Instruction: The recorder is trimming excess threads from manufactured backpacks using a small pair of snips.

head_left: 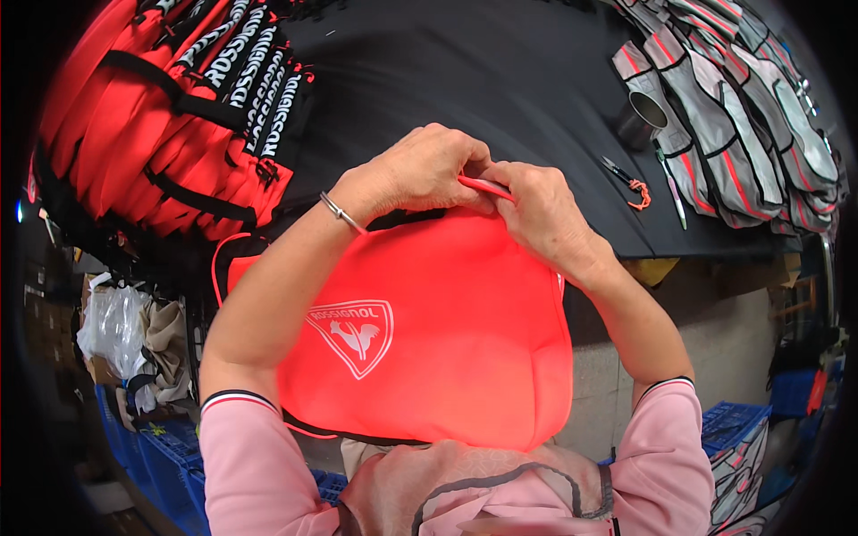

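Note:
A bright red fabric bag (447, 330) with a white shield-shaped print hangs from the table's near edge over my lap. At its upper edge my two hands meet. My left hand (429, 170) is closed, its fingers pinching the bag's top edge. Beside it, my right hand (541, 210) is also closed on the same edge, thumb and fingers pressed together. A narrow fold of red fabric (485, 186) shows between the hands. The fingertips are partly hidden. A thin red cord (217, 268) loops out at the bag's left side.
A black cloth (456, 80) covers the table. Red bags with black straps (134, 152) are piled at left, grey and red fabric pieces (715, 116) at right. Near those lie a metal cup (642, 119), small thread snips (626, 174) and a pen (675, 192). Blue crates (161, 456) stand below.

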Action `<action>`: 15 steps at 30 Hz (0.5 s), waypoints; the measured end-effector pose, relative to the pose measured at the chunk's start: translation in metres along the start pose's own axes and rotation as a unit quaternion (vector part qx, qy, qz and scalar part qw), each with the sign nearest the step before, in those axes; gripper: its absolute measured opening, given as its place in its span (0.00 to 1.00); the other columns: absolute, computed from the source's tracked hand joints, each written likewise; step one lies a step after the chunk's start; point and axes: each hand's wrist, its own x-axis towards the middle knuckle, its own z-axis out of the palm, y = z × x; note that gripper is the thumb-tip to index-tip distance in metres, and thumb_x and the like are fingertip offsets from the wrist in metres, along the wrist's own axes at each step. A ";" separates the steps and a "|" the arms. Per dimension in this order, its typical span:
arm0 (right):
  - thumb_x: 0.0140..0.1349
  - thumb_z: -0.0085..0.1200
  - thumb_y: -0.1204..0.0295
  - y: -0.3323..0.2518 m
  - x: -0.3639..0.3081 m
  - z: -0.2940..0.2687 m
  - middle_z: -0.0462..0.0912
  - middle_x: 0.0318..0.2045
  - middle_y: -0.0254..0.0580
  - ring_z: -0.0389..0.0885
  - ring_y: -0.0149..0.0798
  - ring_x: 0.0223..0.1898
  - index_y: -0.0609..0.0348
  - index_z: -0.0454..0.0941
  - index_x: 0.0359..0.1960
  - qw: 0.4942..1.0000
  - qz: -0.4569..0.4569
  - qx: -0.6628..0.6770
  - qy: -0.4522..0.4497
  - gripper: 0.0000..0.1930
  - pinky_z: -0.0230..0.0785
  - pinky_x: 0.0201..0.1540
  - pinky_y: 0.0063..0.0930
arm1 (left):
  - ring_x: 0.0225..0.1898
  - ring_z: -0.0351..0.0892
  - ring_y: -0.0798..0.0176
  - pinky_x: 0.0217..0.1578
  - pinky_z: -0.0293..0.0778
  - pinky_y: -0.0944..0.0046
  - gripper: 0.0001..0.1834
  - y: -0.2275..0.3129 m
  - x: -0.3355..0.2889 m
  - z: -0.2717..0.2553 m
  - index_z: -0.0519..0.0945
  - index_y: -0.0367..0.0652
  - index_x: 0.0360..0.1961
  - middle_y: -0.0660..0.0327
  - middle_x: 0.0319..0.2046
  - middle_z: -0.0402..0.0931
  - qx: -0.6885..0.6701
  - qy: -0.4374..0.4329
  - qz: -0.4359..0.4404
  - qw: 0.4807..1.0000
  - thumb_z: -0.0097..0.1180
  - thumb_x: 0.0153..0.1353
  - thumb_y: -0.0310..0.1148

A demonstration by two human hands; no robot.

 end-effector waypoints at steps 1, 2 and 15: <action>0.54 0.52 0.84 0.002 -0.005 0.000 0.82 0.31 0.60 0.82 0.59 0.36 0.68 0.79 0.37 0.999 0.032 -0.005 0.011 0.09 0.76 0.40 0.46 | 0.35 0.84 0.48 0.41 0.79 0.56 0.22 0.002 0.000 0.004 0.81 0.36 0.42 0.51 0.32 0.84 0.005 -0.007 -0.002 1.000 0.71 0.47 0.37; 0.54 0.52 0.84 0.005 -0.010 -0.002 0.82 0.31 0.60 0.82 0.59 0.36 0.68 0.79 0.37 1.000 0.011 0.004 0.023 0.09 0.76 0.40 0.46 | 0.36 0.84 0.47 0.42 0.79 0.56 0.18 0.005 -0.001 0.009 0.82 0.36 0.41 0.50 0.32 0.84 0.016 0.057 0.021 0.998 0.67 0.50 0.33; 0.57 0.52 0.83 0.006 -0.027 -0.022 0.83 0.29 0.54 0.84 0.49 0.31 0.70 0.78 0.39 0.988 0.083 0.127 -0.030 0.09 0.74 0.36 0.34 | 0.27 0.80 0.61 0.30 0.74 0.62 0.11 0.029 -0.013 0.002 0.84 0.35 0.39 0.54 0.24 0.81 -0.006 -0.050 -0.108 0.993 0.56 0.55 0.27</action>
